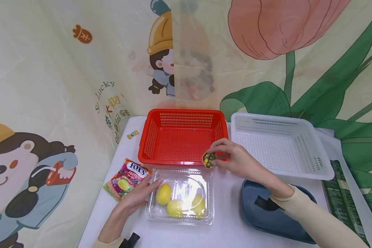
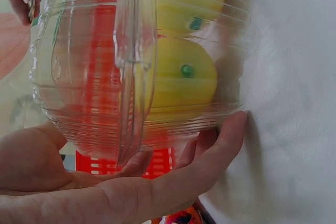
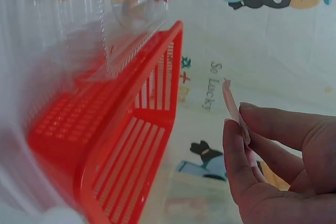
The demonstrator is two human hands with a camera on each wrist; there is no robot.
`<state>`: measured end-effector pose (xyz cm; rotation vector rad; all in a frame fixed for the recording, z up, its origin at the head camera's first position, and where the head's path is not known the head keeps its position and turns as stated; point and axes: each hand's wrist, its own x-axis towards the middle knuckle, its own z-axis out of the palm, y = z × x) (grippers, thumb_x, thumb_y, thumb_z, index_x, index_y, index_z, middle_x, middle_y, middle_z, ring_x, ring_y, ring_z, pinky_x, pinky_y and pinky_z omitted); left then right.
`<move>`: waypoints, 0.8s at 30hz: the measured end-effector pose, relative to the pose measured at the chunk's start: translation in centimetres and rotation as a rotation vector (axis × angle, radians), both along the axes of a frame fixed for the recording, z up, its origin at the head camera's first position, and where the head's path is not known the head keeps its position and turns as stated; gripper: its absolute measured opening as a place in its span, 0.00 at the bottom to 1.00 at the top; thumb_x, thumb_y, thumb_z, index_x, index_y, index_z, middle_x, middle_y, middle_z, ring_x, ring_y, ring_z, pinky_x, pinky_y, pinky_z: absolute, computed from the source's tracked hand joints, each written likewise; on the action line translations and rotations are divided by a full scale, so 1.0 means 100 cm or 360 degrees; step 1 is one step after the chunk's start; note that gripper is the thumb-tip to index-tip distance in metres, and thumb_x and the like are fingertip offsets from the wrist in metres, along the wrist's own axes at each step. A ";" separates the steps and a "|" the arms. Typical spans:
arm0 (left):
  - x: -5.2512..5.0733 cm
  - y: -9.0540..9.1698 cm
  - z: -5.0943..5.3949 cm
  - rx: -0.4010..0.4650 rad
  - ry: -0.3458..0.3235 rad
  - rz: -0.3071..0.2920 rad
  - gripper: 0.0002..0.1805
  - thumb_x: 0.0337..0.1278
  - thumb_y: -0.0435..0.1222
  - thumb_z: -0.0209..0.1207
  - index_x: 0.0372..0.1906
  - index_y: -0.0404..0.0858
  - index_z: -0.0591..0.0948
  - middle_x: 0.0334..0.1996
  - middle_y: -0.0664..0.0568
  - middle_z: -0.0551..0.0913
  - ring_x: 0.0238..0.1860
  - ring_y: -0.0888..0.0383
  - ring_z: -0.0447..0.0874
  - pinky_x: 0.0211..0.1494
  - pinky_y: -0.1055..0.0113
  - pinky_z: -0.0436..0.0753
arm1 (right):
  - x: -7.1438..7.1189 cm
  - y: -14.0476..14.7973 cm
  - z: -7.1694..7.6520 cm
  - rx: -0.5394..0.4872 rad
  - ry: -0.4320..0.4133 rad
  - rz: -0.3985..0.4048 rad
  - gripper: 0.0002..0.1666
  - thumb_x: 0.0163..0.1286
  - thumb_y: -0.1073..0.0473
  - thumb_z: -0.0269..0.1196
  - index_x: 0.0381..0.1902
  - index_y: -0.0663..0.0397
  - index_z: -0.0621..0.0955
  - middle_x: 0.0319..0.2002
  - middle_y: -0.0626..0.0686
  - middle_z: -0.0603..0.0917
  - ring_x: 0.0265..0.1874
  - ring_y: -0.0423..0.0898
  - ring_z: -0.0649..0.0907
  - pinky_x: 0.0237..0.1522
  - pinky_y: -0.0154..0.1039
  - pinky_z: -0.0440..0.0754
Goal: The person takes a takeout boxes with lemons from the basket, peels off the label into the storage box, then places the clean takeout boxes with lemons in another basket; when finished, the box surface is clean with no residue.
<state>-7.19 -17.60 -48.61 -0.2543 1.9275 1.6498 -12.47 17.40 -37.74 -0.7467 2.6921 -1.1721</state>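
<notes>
Three lemons (image 1: pixel 163 194) lie inside a clear plastic box (image 1: pixel 212 206) on the tabletop (image 1: pixel 227 215). Left hand (image 1: pixel 139 194), at the box's 9 o'clock, thumb and fingers apart, touches its side. Right hand (image 1: pixel 234 160), towards 2 o'clock, pinches a round label (image 1: pixel 208 160) between thumb and fingers. Red basket (image 1: pixel 164 162) stands at 12 o'clock, candy bag (image 1: pixel 127 179) near 10, dark blue tub (image 1: pixel 251 206) at 3.

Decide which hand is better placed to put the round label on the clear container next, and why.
Probably the right hand: it pinches the round label near the far right corner of the clear container. The left hand rests at its left side, better for steadying it.
</notes>
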 end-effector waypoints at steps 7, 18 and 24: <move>0.000 0.000 0.001 0.0001 -0.0013 -0.0002 0.48 0.69 0.55 0.57 0.82 0.43 0.48 0.80 0.37 0.48 0.78 0.27 0.45 0.64 0.17 0.56 | 0.000 0.035 0.004 -0.0132 -0.0162 -0.0101 0.20 0.63 0.64 0.73 0.53 0.49 0.86 0.56 0.52 0.80 0.55 0.50 0.81 0.54 0.43 0.87; 0.000 0.000 -0.001 0.0007 -0.0018 0.0003 0.48 0.68 0.56 0.58 0.82 0.45 0.48 0.81 0.38 0.48 0.78 0.28 0.45 0.65 0.18 0.57 | 0.013 0.089 -0.005 -0.0019 -0.0124 -0.0285 0.20 0.66 0.62 0.71 0.56 0.53 0.83 0.56 0.54 0.80 0.51 0.50 0.83 0.50 0.22 0.82; -0.001 -0.001 -0.002 0.0009 -0.0024 -0.0009 0.48 0.68 0.56 0.57 0.82 0.45 0.47 0.81 0.38 0.47 0.78 0.28 0.44 0.65 0.18 0.57 | 0.024 0.110 -0.014 0.0024 -0.0134 -0.0333 0.21 0.66 0.60 0.71 0.56 0.55 0.83 0.55 0.56 0.80 0.49 0.49 0.84 0.48 0.22 0.82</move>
